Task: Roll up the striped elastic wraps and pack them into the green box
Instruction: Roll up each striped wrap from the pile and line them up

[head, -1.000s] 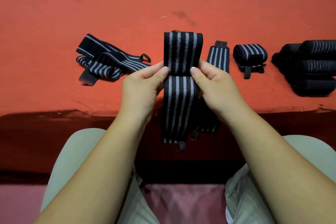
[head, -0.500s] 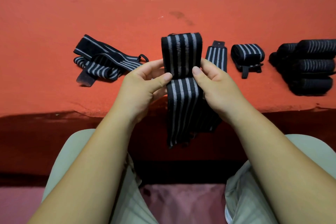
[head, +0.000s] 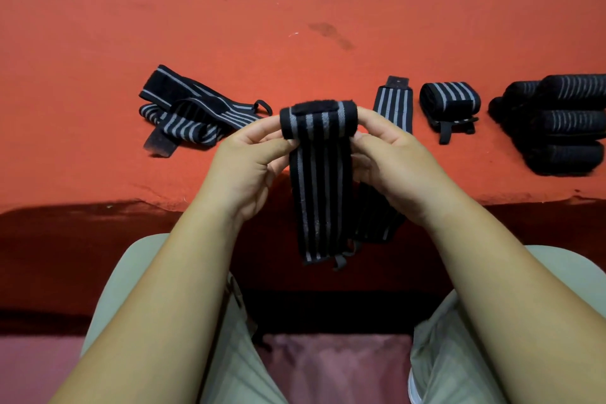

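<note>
the red table (head: 98, 43) runs the full width in front of the seated person. at its right edge sits a dark pile of rolled wraps (head: 564, 128), touching one another; how many, i can't quite make out in the shadow. on the left lies a loose tangle of wraps (head: 196, 118). over the near edge the striped wrap (head: 319, 174) is held up, its top curled into a short roll, tail hanging toward the lap. the left hand (head: 249, 167) pinches the roll's left end, the right hand (head: 396, 164) its right end. behind the right hand lies a flat wrap (head: 393, 102), and just beside it one finished roll (head: 449, 98).
</note>
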Demonstrator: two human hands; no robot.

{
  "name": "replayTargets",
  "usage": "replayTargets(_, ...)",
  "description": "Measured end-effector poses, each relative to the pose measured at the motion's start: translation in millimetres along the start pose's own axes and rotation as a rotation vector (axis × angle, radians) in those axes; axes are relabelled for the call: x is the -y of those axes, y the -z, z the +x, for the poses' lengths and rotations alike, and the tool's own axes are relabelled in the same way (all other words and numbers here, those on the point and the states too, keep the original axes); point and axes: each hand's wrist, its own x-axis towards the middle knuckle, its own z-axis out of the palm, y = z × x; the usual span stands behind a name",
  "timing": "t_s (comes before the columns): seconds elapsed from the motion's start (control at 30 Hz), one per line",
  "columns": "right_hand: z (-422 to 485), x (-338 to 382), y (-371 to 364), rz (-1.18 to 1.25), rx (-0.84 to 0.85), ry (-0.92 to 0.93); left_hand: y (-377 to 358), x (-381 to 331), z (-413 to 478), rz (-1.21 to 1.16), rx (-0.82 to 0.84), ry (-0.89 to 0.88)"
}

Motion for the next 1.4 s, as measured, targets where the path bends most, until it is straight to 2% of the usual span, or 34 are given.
replayTargets(0.13,2,3,2,0.205,0.027,-0.074,1,0,2,0.025,-0.060,0.045)
replayTargets(0.23,1,2,3,0.248,0.015,-0.099,0,3,4,0.068,-0.087,0.052)
replayTargets(0.4,1,-4,2,0.329,-0.031,-0.071,-8,1,0,0.003,-0.106,0.055)
replayTargets(0.47,2,-6,2,0.284,-0.063,-0.026,-8,-2,0,0.084,-0.096,0.088)
replayTargets(0.57,3,-9,3,0.178,-0.084,0.046,-8,-7,-5,0.202,0.006,0.156)
replayTargets(0.7,5,-16,6,0.118,-0.047,0.085,-11,-6,-13,0.359,0.112,0.059)
replayTargets(0.83,7,-18,7,0.065,0.009,0.034,-9,-4,-13,0.362,0.073,0.003)
replayTargets(0.97,0,-12,11,-0.139,0.028,0.004,-8,-5,-12,0.291,0.048,-0.034)
replayTargets(1.1,1,-14,10,-0.232,-0.020,0.030,-11,-5,-14,0.259,0.052,-0.014)
replayTargets(1.27,3,-19,7,-0.178,-0.129,0.054,-8,-9,-14,0.391,0.085,0.054)
replayTargets(1.4,3,-18,4,-0.149,-0.136,0.050,-2,-8,-13,0.400,0.113,0.091)
